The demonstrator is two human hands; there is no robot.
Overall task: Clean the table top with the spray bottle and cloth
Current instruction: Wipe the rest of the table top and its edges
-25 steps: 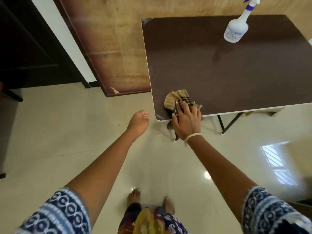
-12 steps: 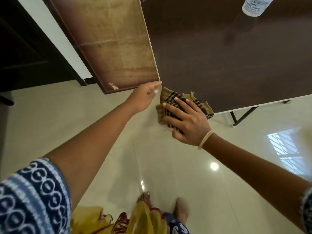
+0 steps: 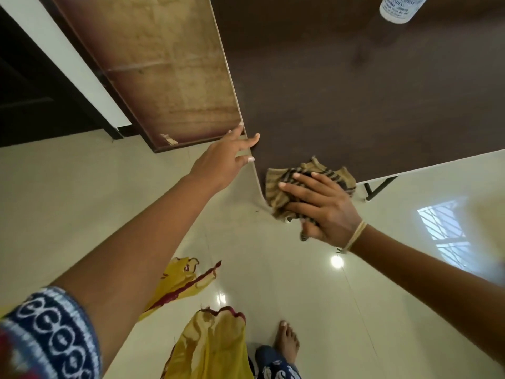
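The dark brown table top [image 3: 355,99] fills the upper right of the head view. A tan and black checked cloth [image 3: 276,184] lies over the table's near left corner, partly hanging off the edge. My right hand [image 3: 325,206] presses flat on the cloth with fingers spread. My left hand [image 3: 226,157] reaches to the table's left edge, fingers apart, fingertips touching the edge, holding nothing. The base of the white spray bottle [image 3: 397,8] stands at the top right of the table; its upper part is out of frame.
A brown wooden board [image 3: 164,69] leans against the wall left of the table. A black table leg [image 3: 379,187] shows under the front edge. The floor is glossy cream tile [image 3: 355,310]. My bare foot [image 3: 287,340] and yellow clothing [image 3: 207,348] are below.
The view has moved closer to the table corner. My left hand rose from beside the table to its left edge and spread open. The cloth under my right hand slid over the corner.
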